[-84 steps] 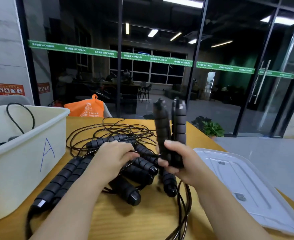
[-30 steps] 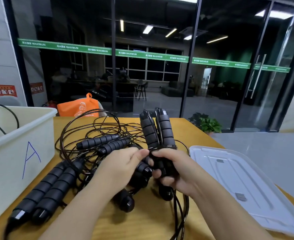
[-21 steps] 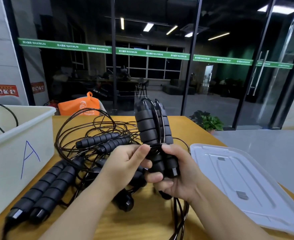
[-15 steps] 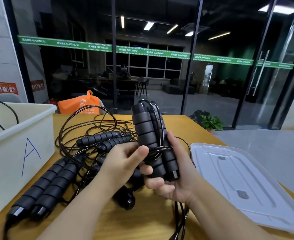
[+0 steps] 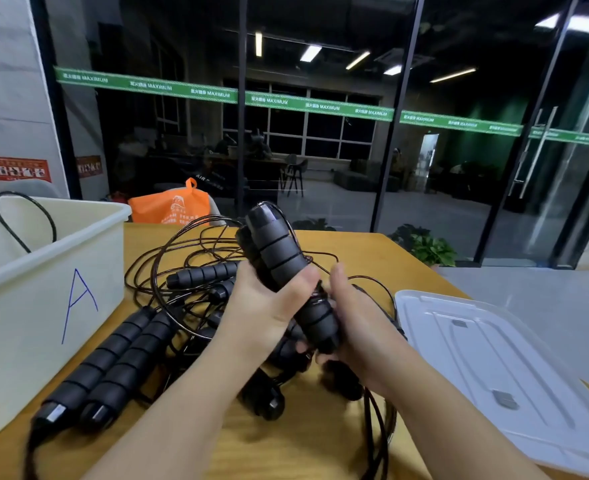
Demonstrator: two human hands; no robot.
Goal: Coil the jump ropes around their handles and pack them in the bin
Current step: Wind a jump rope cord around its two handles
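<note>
Held pair of handles (image 5: 282, 271): two black foam grips side by side, tilted, top end leaning away and left, raised above the wooden table (image 5: 324, 441). Left hand (image 5: 269, 306) wraps the pair at mid-length, thumb (image 5: 300, 282) across the near face, fingers curled behind it. Right hand (image 5: 352, 323) grips the lower end, fingers curled round under the butt, thumb pointing up just right of the handles. A few turns of thin cord (image 5: 315, 296) cross the pair between the two hands; more cord hangs off below the right wrist.

Landmark is the white bin (image 5: 47, 306) marked with a blue "A", on the table's left side. Held pair is right of the bin, well apart from it. One cord loop (image 5: 26, 220) sticks up from inside the bin; contents below the rim are hidden.

Just right of the bin: one more handle pair (image 5: 109, 365) lying flat, butts toward the camera. Further right of the bin, behind and under the hands: loose pile of cords and handles (image 5: 199, 275), about five more handles visible, exact count unclear, partly hidden by the hands.

One clear lid (image 5: 501, 372) lies flat, far right of the bin. One orange bag (image 5: 170, 206) behind the bin's far right corner.
</note>
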